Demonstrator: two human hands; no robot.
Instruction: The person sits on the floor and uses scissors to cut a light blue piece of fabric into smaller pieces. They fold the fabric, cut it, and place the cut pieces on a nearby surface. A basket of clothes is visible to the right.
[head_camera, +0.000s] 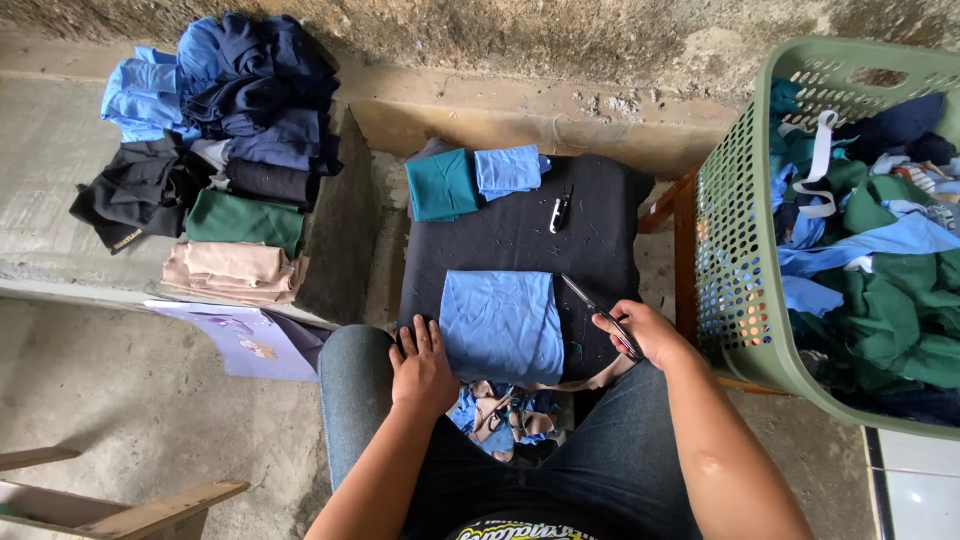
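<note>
1. Right hand (645, 335): grip closed around the handles of a pair of scissors (598, 312); blades point up and left, lying over the black cloth, tip just beside the right edge of the light blue fabric piece (503, 325).
2. Left hand (422, 368): no grip taken; palm down, fingers spread flat on the black surface, touching the left edge of the light blue fabric piece.
3. Light blue fabric piece: folded rectangle, near edge of the black-covered bench (600, 240), between the two hands.
4. Fabric scraps (500, 412): blue and beige offcuts in the lap, below the bench edge.
5. Small dark tool (560, 210): far side of the bench; possibly a thread snip, too small to tell.
6. Folded teal and blue pieces (470, 180): far left corner of the bench.
7. Green perforated basket (730, 250): right of the bench, filled with green, blue and dark fabric.
8. Stacked folded cloth (215, 150): on the concrete ledge, left; blue, navy, black, green, beige.
</note>
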